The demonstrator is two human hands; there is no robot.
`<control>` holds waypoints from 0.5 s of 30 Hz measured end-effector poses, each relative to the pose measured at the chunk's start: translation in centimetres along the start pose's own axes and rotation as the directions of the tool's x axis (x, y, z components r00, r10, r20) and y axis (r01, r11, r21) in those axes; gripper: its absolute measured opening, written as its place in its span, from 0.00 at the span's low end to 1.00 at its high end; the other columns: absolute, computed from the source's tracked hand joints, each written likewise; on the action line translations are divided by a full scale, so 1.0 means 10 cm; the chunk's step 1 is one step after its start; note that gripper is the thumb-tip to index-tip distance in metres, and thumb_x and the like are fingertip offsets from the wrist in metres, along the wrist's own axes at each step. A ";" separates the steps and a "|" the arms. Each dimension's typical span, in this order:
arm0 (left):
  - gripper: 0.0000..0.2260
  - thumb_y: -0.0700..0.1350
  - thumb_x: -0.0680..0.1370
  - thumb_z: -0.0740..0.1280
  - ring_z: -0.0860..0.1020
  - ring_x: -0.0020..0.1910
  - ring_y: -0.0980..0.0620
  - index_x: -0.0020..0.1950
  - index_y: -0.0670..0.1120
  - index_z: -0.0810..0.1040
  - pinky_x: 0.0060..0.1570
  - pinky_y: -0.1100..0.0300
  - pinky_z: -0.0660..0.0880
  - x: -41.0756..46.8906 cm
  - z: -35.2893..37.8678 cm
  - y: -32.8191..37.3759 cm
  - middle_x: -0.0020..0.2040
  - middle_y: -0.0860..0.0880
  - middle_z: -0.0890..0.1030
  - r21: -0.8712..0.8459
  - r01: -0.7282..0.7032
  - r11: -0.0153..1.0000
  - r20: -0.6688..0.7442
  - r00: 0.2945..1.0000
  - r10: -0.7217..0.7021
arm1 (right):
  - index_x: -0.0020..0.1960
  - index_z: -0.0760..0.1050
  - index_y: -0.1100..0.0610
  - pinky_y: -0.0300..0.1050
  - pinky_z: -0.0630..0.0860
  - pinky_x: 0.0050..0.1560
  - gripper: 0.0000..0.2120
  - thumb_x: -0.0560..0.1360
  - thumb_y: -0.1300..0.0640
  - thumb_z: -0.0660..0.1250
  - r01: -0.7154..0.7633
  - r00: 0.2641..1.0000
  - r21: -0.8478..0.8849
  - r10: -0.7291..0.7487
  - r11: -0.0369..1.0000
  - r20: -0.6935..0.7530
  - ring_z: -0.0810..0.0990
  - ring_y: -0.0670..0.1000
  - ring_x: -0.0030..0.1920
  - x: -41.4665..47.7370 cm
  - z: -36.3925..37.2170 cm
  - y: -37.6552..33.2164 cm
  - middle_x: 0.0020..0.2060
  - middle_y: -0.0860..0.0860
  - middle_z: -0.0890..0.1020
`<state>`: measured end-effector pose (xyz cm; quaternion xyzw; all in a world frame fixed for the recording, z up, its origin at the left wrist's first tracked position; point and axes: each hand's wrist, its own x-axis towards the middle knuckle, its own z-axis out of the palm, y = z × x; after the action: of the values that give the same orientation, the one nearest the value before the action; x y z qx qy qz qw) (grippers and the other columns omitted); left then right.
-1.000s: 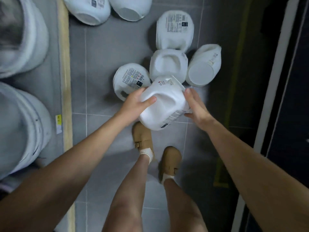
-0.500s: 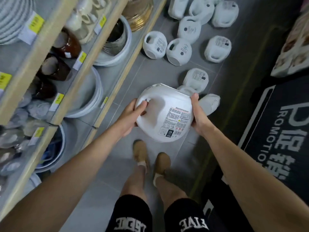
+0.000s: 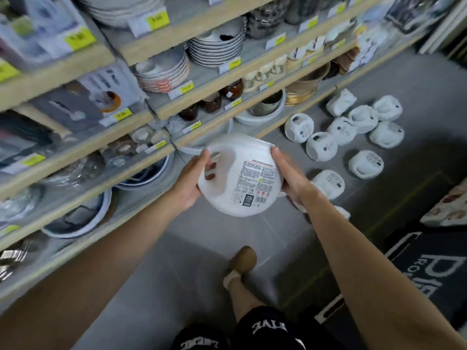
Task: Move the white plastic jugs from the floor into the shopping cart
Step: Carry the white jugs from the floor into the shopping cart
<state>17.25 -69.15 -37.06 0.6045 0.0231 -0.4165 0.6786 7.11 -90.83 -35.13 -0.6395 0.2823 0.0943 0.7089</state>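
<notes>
Beside the shelves [image 3: 50, 77], above the floor [image 3: 202, 261]: carrying step. One white plastic jug [image 3: 240, 178] held aloft, left hand [image 3: 188, 183] fingers [image 3: 209, 170] hooked through its handle, right hand [image 3: 290, 178] wrapped round its side. Other jugs [image 3: 366, 137] on floor. Next, probably: turning toward the unseen shopping cart.

Your shorts [image 3: 267, 329], near edge: white block letters, upside down to you, ending "IVE". Black mat [image 3: 434, 271], near right: large "P" over "RO", the rest cut off. Label [image 3: 255, 183] on the raised jug [image 3: 227, 152]: print too fine to read. Yellow shelf tags [image 3: 156, 20], left: blurred.
</notes>
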 end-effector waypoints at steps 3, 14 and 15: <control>0.35 0.66 0.70 0.66 0.74 0.63 0.41 0.69 0.46 0.70 0.59 0.47 0.72 -0.66 -0.48 0.14 0.67 0.39 0.73 -0.076 -0.078 0.994 -0.074 0.995 0.073 | 0.67 0.69 0.45 0.64 0.75 0.60 0.31 0.70 0.30 0.64 0.001 0.991 -0.048 0.005 0.999 0.135 0.81 0.53 0.58 -0.17 0.60 -0.24 0.57 0.51 0.82; 0.18 0.58 0.80 0.56 0.77 0.50 0.49 0.60 0.47 0.75 0.45 0.56 0.79 -3.07 -2.34 0.25 0.52 0.48 0.79 -0.254 -0.393 0.884 -0.467 0.850 0.244 | 0.68 0.66 0.45 0.62 0.78 0.54 0.36 0.65 0.35 0.72 0.208 0.832 -0.286 -0.016 0.935 0.555 0.81 0.53 0.58 -0.93 3.37 -0.83 0.59 0.48 0.81; 0.20 0.58 0.80 0.57 0.77 0.51 0.48 0.62 0.47 0.74 0.46 0.55 0.78 -3.28 -2.50 0.22 0.54 0.47 0.79 -0.251 -0.414 0.875 -0.508 0.826 0.245 | 0.68 0.66 0.44 0.62 0.78 0.55 0.34 0.66 0.37 0.73 0.229 0.818 -0.305 -0.013 0.924 0.575 0.81 0.53 0.57 -1.01 3.62 -0.85 0.59 0.48 0.80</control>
<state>9.02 -30.69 -24.49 0.5494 0.1508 -0.1244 0.8124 13.08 -55.14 -21.79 -0.7188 -0.0033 0.2826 0.6351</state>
